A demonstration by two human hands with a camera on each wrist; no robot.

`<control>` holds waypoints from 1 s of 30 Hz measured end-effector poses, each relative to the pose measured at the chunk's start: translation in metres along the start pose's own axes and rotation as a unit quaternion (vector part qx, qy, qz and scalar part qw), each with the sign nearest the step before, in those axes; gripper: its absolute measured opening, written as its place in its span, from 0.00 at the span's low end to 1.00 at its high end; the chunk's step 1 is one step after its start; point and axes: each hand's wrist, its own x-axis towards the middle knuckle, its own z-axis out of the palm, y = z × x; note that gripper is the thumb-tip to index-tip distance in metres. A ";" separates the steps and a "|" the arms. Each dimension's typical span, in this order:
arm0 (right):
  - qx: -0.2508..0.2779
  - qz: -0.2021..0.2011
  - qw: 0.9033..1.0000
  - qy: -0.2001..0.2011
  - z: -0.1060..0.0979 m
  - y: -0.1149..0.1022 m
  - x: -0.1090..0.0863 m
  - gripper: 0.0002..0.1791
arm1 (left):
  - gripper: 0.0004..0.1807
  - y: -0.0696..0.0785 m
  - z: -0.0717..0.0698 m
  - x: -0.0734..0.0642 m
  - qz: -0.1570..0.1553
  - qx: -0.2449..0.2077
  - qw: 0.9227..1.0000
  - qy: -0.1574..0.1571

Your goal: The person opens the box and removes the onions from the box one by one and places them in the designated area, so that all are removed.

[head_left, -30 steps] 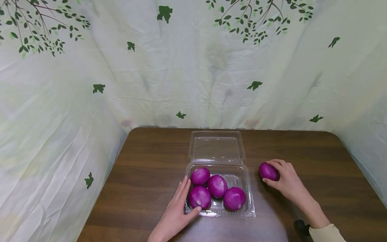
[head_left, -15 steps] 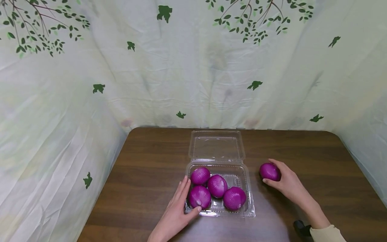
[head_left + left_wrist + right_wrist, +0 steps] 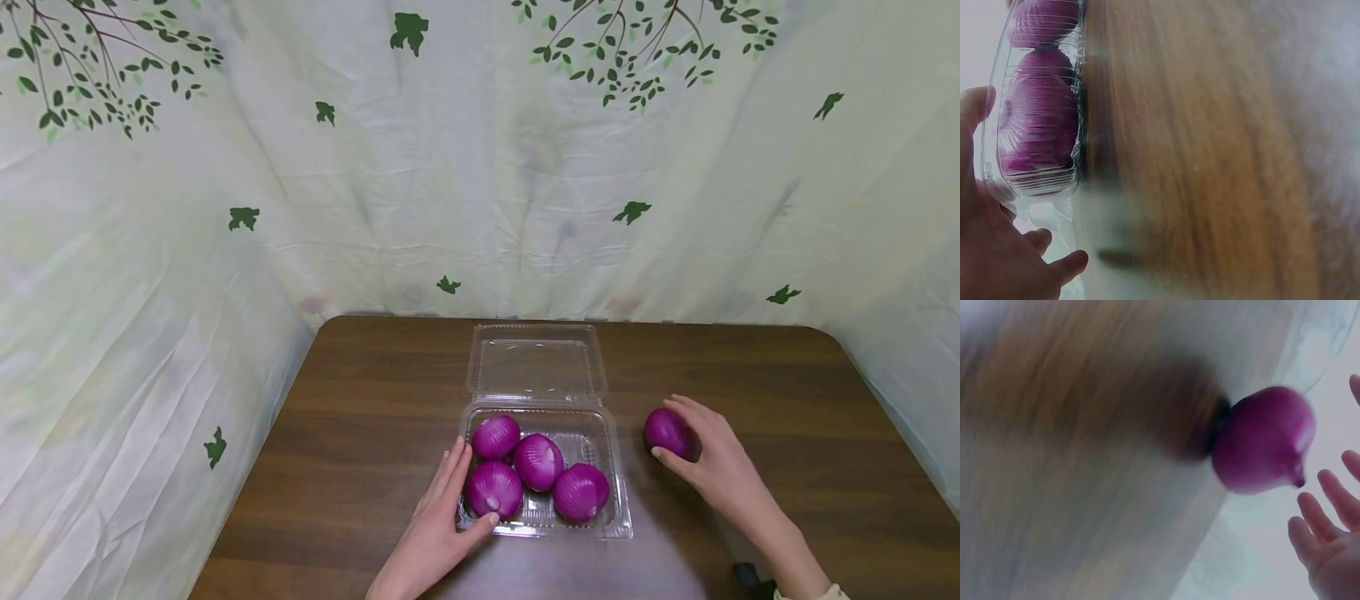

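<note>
In the head view, a clear plastic clamshell container [image 3: 577, 446] stands with its lid folded back, holding several purple onions [image 3: 538, 462]. My left hand [image 3: 433, 525] rests at its near left corner, fingers straight along the left side and thumb at the front rim. The left wrist view shows the container wall [image 3: 1038, 181] beside that hand, onions behind the plastic. To the right, a single purple onion [image 3: 670, 433] sits on the table. My right hand [image 3: 712, 454] hovers around it; in the right wrist view the spread fingers [image 3: 1316, 519] stand apart from this onion [image 3: 1263, 440].
The brown wooden table [image 3: 375, 400] has rounded back corners. A pale cloth [image 3: 480, 167] printed with leaves and birds hangs behind it and at both sides. The container's transparent lid [image 3: 537, 362] lies toward the back edge.
My right hand has drawn slightly back and its fingers have loosened from the single onion, which has turned a little. The left hand and the container stay in place.
</note>
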 end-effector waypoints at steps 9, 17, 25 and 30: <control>0.011 -0.046 0.999 0.027 0.007 -0.029 -0.013 0.36 | 0.52 0.000 0.000 0.000 -0.004 -0.007 1.000 -0.005; 0.047 -0.086 0.995 0.003 0.023 -0.049 -0.019 0.35 | 0.51 -0.001 0.001 0.000 0.007 -0.005 1.000 0.006; 0.050 -0.112 0.991 -0.055 0.038 -0.065 -0.019 0.33 | 0.51 0.000 0.001 0.000 0.006 -0.005 1.000 0.008; 0.057 -0.144 0.986 -0.059 0.042 -0.068 -0.018 0.29 | 0.51 0.000 0.001 0.000 0.010 -0.005 1.000 0.012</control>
